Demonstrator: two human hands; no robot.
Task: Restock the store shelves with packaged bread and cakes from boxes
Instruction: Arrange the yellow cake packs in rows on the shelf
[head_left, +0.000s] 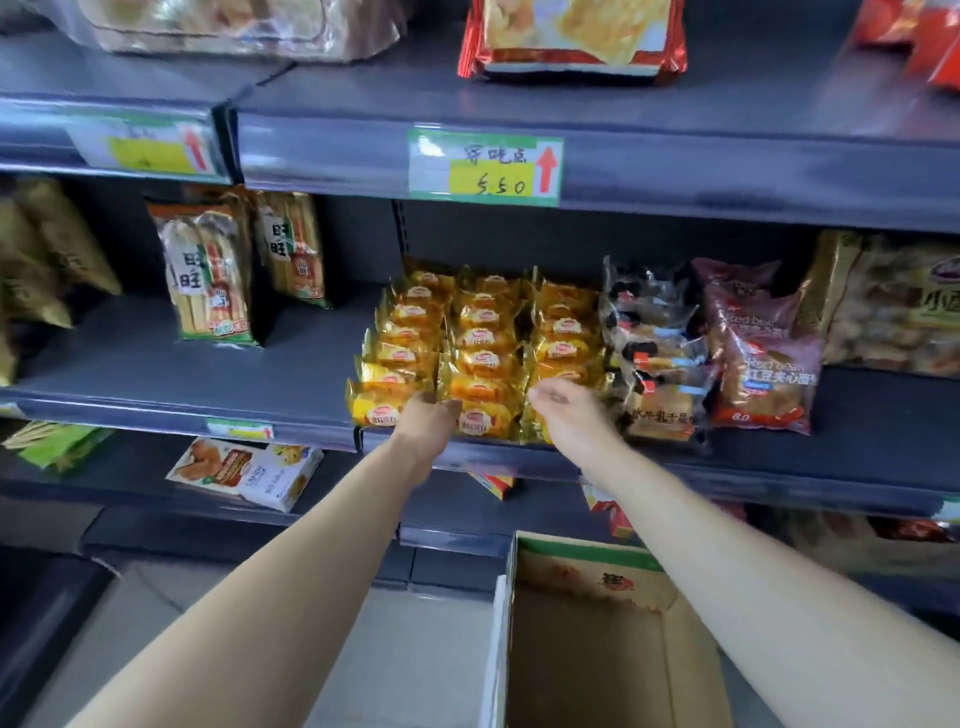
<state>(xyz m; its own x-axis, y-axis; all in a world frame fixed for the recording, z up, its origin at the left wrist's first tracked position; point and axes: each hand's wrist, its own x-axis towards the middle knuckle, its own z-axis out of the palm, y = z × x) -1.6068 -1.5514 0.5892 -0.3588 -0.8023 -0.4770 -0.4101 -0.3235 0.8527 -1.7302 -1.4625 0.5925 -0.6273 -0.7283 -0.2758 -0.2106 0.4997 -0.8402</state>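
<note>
Three rows of small yellow-gold cake packs (480, 343) stand on the middle grey shelf (156, 374). My left hand (427, 423) rests at the front of the rows, between the left and middle front packs, its fingers on the packs. My right hand (563, 410) hovers at the front of the right row with fingers loosely curled; I see nothing in it. An open cardboard box (587, 639) stands on the floor below my right forearm, and its visible inside looks bare.
Clear-wrapped bread packs (660, 364) and red-bean bread packs (763, 374) stand right of the cakes. Rice-cracker bags (208, 280) stand at left. A price label (485, 167) hangs on the upper shelf edge. Boxed snacks (244, 470) lie on the lower shelf.
</note>
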